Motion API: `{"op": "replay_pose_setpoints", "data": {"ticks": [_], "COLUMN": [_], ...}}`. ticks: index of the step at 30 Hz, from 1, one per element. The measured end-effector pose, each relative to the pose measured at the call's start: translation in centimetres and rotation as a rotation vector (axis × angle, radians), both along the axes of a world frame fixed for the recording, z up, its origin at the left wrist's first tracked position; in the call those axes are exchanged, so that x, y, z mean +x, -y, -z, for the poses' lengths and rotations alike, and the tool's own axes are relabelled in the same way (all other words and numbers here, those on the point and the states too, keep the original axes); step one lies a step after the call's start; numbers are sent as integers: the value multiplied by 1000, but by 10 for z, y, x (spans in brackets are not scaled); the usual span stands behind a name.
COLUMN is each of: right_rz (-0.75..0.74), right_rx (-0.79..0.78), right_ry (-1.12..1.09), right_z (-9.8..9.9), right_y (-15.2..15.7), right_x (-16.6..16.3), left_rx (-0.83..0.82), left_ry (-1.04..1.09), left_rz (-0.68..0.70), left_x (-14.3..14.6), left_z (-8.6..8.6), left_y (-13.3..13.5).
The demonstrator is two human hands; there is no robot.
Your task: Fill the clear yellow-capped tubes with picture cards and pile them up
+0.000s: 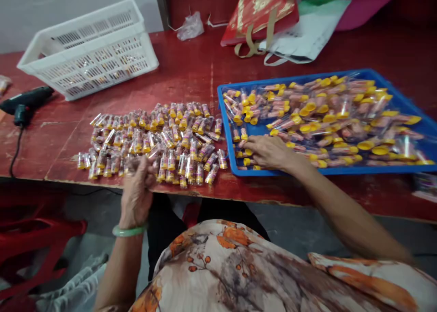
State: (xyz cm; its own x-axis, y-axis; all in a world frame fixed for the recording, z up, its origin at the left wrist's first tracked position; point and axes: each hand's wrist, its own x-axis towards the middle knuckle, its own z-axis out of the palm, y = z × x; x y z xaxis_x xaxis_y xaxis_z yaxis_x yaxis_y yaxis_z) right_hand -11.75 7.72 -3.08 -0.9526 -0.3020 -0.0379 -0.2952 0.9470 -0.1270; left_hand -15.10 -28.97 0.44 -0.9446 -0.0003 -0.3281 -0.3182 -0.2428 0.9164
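A wide heap of small clear tubes with yellow and pink contents (160,137) lies on the red table (191,71). My left hand (136,189), with a green bangle on the wrist, is closed at the heap's near edge, fingers pinched on small tubes. A blue tray (225,134) to the right holds many wrapped tubes with yellow caps (327,116). My right hand (266,150) reaches into the tray's near left corner, fingers curled over a few small pieces there.
A white slatted plastic basket (88,48) stands at the back left, a dark glue gun (23,103) with its cord at the left edge. Red and white bags (273,21) and a pink basin (358,2) sit at the back right. A red stool (30,244) is below left.
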Motion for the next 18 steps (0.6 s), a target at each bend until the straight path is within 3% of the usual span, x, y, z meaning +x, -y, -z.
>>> {"op": "replay_pose_setpoints", "data": {"ticks": [2,4,6,8,10,12,15,18], "right_rz": [22,101,238,353,388,354,332,375], "right_rx": [-42,-208,-467,-839,-1211,-1385,-1455,-1440], "right_ry": [-64,-265,-495,-585,-473,-220,140,268], "right_z": [3,1,-6,-15,-23,-23,-16,-12], "right_y": [5,7,12,27,53,84,127,154], "right_x": [-3,0,10,26,45,60,68,63], "left_rx": [320,497,522,464,400,356,299,251], "left_ry": [188,286,285,252,230,225,235,230], "left_rz": [148,235,254,253,260,263,249,237], "left_x": [22,37,44,47,49,50,53,58], "left_z": [-1,1,4,7,10,13,21,28], "left_y": [-16,-31,-40,-44,-45,-45,-45,-45]}}
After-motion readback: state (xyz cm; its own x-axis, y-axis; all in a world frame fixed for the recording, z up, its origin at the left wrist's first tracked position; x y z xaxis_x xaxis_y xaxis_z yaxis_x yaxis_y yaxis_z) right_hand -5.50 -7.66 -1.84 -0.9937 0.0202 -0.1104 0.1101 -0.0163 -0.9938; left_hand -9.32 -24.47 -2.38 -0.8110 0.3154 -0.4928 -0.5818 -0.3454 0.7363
